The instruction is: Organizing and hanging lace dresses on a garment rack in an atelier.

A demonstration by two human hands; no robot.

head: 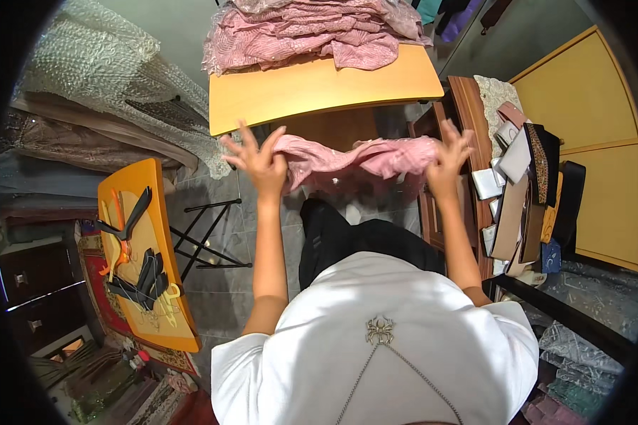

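Note:
A pink fabric piece (356,156) with a crinkled, slightly shiny surface is stretched sideways in front of my body. My left hand (263,162) pinches its left end, the other fingers spread. At the opposite end my right hand (446,154) grips the cloth between thumb and finger, somewhat blurred. The fabric sags between the hands, and its lower part looks sheer. Just beyond it stands a yellow wooden table (324,87), bearing a heap of similar pink patterned fabric (308,37) at its far side.
To the left, a small wooden folding table (154,223) holds several clothes hangers (127,223). White beaded garments (95,69) hang behind it. On the right, a brown cabinet (465,117) carries belts (537,164) and white packets (487,183), beside a yellow cupboard (579,90).

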